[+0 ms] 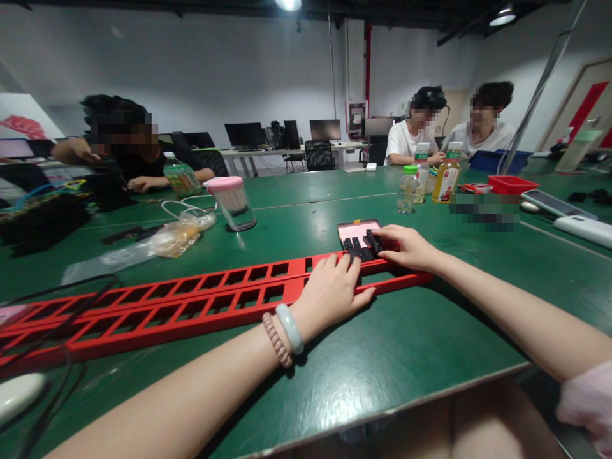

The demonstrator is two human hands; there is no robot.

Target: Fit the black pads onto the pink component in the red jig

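Observation:
A long red frame [182, 287] with rows of rectangular openings lies across the green table. My left hand [329, 290] rests palm down on its right part, fingers stretched out, fingertips against several small black rectangular pieces [357, 247]. My right hand [405, 247] is at the frame's right end, thumb and fingers closed on a black piece [373, 241]. Too little of that piece shows to name its kind. Just behind the pieces sits an open shallow box [359, 227] with a pink inside, partly hidden by them.
A pink-lidded jar [232, 204], a plastic bag [157, 245] and drink bottles [446, 175] stand or lie beyond the frame. Black cables [67, 344] cross its left end, near a white mouse [19, 395]. A red tray [511, 185] is at right. Other people sit across the table.

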